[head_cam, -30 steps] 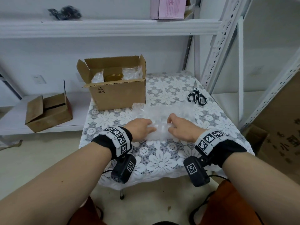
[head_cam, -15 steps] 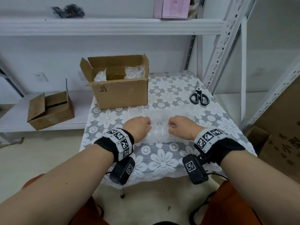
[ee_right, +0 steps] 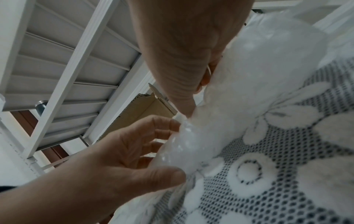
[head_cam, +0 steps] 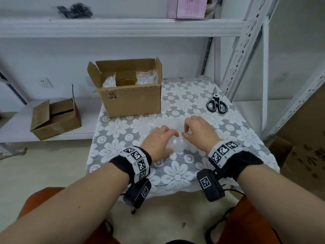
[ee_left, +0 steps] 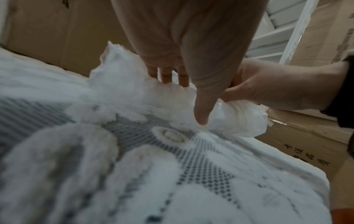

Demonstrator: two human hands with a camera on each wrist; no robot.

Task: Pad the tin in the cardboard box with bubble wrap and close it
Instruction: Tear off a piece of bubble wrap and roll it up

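An open cardboard box [head_cam: 131,101] stands at the table's back left. A gold tin [head_cam: 126,82] sits inside it between two wads of bubble wrap [head_cam: 146,77]. A loose clear bubble wrap sheet [head_cam: 176,147] lies bunched on the lace tablecloth [head_cam: 177,175] in front of the box. My left hand [head_cam: 173,136] curls over its left part, thumb underneath [ee_left: 201,116]. My right hand [head_cam: 186,132] pinches the wrap [ee_right: 268,60] just to the right, fingers bent. The two hands almost touch.
Black-handled scissors [head_cam: 217,105] lie at the table's back right. A smaller cardboard box [head_cam: 54,118] sits on a low white shelf to the left. White metal shelving uprights [head_cam: 246,41] rise behind and to the right. Large cartons [head_cam: 306,148] stand right of the table.
Both hands have shifted forward across the table, towards the box, and come closer together, gathering the bubble wrap into a tighter bunch between them.
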